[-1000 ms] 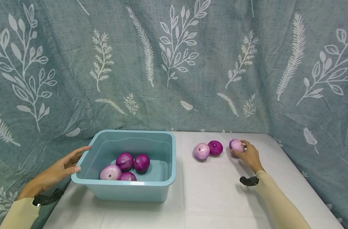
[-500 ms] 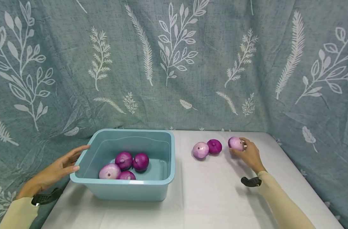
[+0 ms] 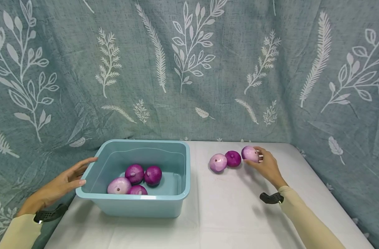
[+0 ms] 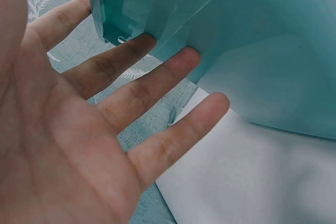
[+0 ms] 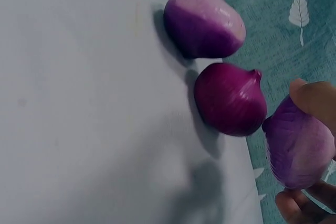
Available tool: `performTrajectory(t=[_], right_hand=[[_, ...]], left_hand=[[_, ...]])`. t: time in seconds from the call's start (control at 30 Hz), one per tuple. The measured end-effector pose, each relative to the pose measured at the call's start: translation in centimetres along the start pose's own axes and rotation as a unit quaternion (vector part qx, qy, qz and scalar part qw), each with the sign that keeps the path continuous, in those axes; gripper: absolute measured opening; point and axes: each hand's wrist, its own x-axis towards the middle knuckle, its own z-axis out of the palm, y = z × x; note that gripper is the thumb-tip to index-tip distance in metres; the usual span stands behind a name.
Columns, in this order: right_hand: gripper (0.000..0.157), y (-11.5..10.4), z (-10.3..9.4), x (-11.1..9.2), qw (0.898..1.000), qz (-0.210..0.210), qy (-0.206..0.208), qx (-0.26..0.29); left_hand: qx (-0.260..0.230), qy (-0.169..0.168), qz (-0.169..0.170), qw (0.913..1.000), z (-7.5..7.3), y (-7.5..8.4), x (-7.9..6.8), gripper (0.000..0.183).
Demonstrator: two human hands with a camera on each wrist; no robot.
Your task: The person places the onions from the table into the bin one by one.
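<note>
My right hand (image 3: 267, 167) grips a pale purple onion (image 3: 250, 154) between thumb and fingers, lifted off the cloth; the right wrist view shows the same onion (image 5: 299, 142) pinched at its sides. Just left of it lie a dark purple onion (image 3: 233, 159) and a pale onion (image 3: 218, 163), side by side on the table. My left hand (image 3: 60, 183) is at the left end of the blue plastic tub (image 3: 139, 206). In the left wrist view its fingers (image 4: 173, 135) are nearly straight, their tips at the tub's outer wall (image 4: 273, 82). Several onions (image 3: 134, 174) lie inside the tub.
A white cloth (image 3: 233, 214) covers the table. Behind it and along the sides hangs a grey-green curtain (image 3: 220, 90) with white leaf prints. The tub's raised rim (image 3: 187, 173) stands between its inside and the loose onions.
My right hand has raised the pale purple onion off the cloth and carried it slightly left, nearer the two others. The left hand stays at the tub.
</note>
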Motion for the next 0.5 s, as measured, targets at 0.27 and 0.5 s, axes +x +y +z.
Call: performTrajectory(t=[0.27, 0.5], right_hand=[[0.079, -1.7, 0.4, 0.1, 1.000, -0.013, -0.008, 0.011], [0.083, -3.3, 0.8, -0.1, 0.999, -0.021, -0.022, 0.025]], left_hand=[[-0.002, -0.006, 0.002, 1.0000, -0.1, -0.1, 0.2, 0.067], [-0.011, -0.007, 0.002, 0.9999, -0.1, -0.3, 0.1, 0.066]])
